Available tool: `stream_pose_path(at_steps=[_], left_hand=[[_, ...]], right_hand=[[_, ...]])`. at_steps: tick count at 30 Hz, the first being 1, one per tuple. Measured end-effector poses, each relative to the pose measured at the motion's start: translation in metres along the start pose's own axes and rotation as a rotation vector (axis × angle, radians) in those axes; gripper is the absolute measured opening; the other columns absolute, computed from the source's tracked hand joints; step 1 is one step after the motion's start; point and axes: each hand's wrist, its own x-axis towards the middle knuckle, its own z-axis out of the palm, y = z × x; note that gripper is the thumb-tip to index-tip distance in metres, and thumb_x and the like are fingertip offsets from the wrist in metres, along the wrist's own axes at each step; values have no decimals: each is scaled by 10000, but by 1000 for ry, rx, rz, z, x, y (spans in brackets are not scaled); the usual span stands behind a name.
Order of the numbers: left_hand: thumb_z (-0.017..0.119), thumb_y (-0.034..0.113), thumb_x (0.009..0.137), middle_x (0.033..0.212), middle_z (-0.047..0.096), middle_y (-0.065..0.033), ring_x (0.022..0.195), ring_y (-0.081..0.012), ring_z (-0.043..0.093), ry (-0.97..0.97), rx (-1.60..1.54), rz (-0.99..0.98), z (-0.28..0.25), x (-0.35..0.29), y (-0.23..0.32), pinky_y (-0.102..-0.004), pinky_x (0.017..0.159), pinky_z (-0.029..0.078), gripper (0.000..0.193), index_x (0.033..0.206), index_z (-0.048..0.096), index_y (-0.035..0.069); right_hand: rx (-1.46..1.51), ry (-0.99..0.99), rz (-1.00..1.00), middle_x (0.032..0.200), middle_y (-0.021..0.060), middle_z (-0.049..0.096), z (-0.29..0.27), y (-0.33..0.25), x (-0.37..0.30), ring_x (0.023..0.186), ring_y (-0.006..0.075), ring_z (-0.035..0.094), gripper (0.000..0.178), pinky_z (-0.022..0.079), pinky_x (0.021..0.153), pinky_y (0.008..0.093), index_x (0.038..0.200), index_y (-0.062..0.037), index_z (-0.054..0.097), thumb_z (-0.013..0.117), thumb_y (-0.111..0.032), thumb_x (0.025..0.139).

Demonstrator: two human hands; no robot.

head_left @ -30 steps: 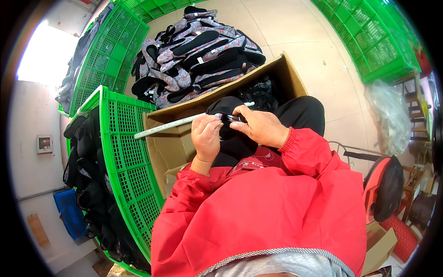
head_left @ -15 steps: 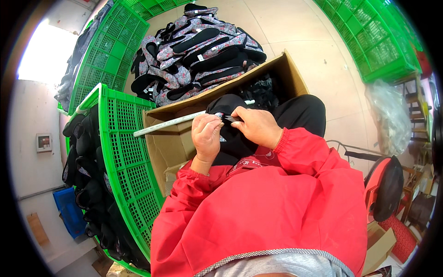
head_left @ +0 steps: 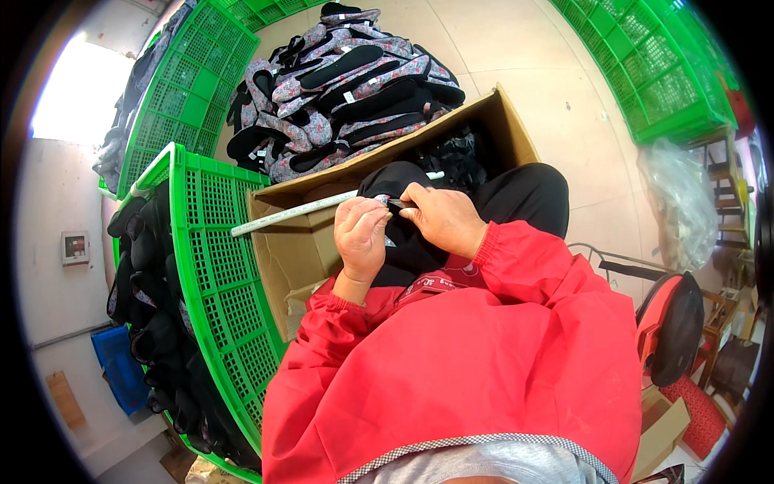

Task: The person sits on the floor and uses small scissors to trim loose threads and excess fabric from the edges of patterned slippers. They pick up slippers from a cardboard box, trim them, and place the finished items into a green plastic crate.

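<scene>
Over my lap, my left hand [head_left: 361,235] is closed in a pinch on the edge of a black cloth slipper [head_left: 393,179], where a bit of floral lining shows. My right hand [head_left: 448,221] is closed around a small pointed metal tool [head_left: 399,203]. The tool's tip meets the slipper edge right beside my left fingertips. Its handle is hidden in my palm, so I cannot tell its exact kind. Much of the slipper blends into my black trousers.
An open cardboard box [head_left: 516,129] with a white pipe [head_left: 294,214] across it stands before me. Behind it lies a pile of floral slippers [head_left: 347,97]. A green crate [head_left: 218,234] of black slippers is at left; another green crate [head_left: 645,73] stands far right, near clear plastic [head_left: 681,202].
Both hands stay at the same spot on the slipper edge. The right hand has shifted very slightly toward the left fingertips; the whole view has moved a touch.
</scene>
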Motion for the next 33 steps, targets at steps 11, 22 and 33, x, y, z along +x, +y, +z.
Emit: stream_pose_path(at_steps=[11,22,33], left_hand=[[775,-2,709,884,680,-70,874,-273,622,-4,-3,4,1,-4,-1,-368,809,495,162,839,684,29],[771,-15,740,881,679,-88,875,-282,616,-25,-20,14,-4,0,6,-379,815,494,145,840,672,21],[736,-31,816,819,666,-85,756,-218,624,-68,-97,-131,-16,36,27,-307,706,496,86,839,663,7]], right_hand=[[33,13,2,876,147,699,3,1,-1,801,357,673,210,511,674,453,1037,-74,587,637,-255,943],[79,0,21,908,153,695,2,1,-4,834,350,671,202,515,707,427,1061,-73,601,655,-217,929],[1266,221,427,1052,11,639,6,22,-46,840,41,563,258,459,723,199,1185,-61,578,665,-172,969]])
